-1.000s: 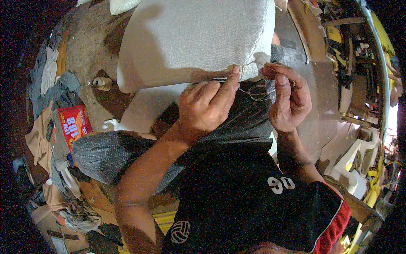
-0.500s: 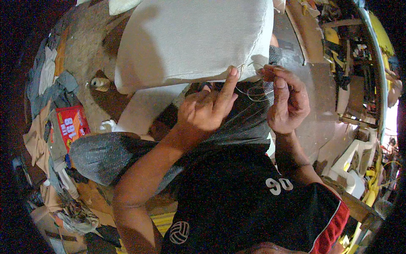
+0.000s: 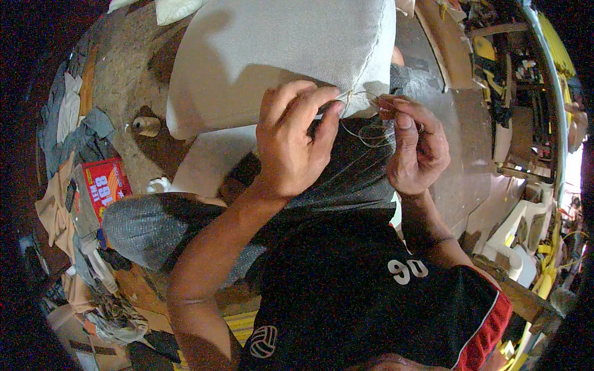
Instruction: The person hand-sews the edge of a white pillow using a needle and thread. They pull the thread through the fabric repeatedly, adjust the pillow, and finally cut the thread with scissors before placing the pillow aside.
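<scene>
Off-white fabric on this cushion [image 3: 266, 55], and in the head view it sits just beyond our hands, seam [image 3: 369, 59] running lengthwise away from us. Our left hand [image 3: 294, 136] is nearer the thread's exit, thumb and forefinger almost meeting; can't tell if they've got anything. Our right hand [image 3: 421, 145] pinches the looped thread [image 3: 375, 146].

- This was a sewing workshop.
- A pale cushion [image 3: 272, 49] had a stitched seam [image 3: 370, 49].
- A spool [image 3: 147, 126] sat on the dirty floor [image 3: 127, 68].
- Old cloths [image 3: 94, 132] lay in heaps.
- Wood pieces [image 3: 500, 30] crowded the blurry right side, maybe on shelves.
</scene>
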Action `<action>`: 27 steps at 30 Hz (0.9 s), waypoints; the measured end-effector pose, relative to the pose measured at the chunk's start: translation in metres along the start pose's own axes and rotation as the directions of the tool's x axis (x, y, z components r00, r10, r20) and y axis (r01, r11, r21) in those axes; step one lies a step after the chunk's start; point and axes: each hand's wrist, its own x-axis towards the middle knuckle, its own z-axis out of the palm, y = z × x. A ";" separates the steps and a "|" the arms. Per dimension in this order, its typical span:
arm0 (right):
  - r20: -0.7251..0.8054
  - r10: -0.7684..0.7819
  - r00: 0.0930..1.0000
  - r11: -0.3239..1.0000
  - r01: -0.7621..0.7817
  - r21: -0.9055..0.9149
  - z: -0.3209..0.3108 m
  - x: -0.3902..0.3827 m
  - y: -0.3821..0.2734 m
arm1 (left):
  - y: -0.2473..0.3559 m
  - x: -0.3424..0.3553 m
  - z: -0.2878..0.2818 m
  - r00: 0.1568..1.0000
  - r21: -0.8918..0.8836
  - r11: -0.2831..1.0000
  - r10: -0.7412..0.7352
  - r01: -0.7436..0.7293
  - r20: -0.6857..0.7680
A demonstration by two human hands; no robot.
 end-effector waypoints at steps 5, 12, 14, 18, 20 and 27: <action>-0.011 -0.013 1.000 1.000 0.013 -0.008 0.002 0.001 0.000 | 0.003 0.005 0.006 0.998 -0.030 0.998 -0.058 0.057 -0.037; -0.015 0.014 1.000 1.000 -0.014 0.005 0.005 0.002 -0.002 | 0.000 0.010 0.004 0.999 0.016 1.000 0.012 -0.013 0.031; -0.017 0.022 1.000 1.000 -0.022 0.010 0.005 0.001 -0.001 | -0.003 0.011 0.001 0.988 0.103 0.983 0.149 -0.154 0.048; -0.007 0.003 1.000 1.000 -0.003 -0.010 0.005 0.002 0.000 | -0.006 0.009 0.000 0.947 0.208 0.924 0.317 -0.322 0.057; -0.003 0.003 1.000 1.000 -0.003 -0.013 0.005 0.002 0.001 | -0.008 0.006 0.000 0.940 0.213 0.916 0.336 -0.341 0.060; -0.005 0.016 1.000 1.000 -0.016 0.020 0.003 0.002 0.000 | -0.011 -0.003 0.000 0.964 0.068 0.961 0.266 -0.267 0.014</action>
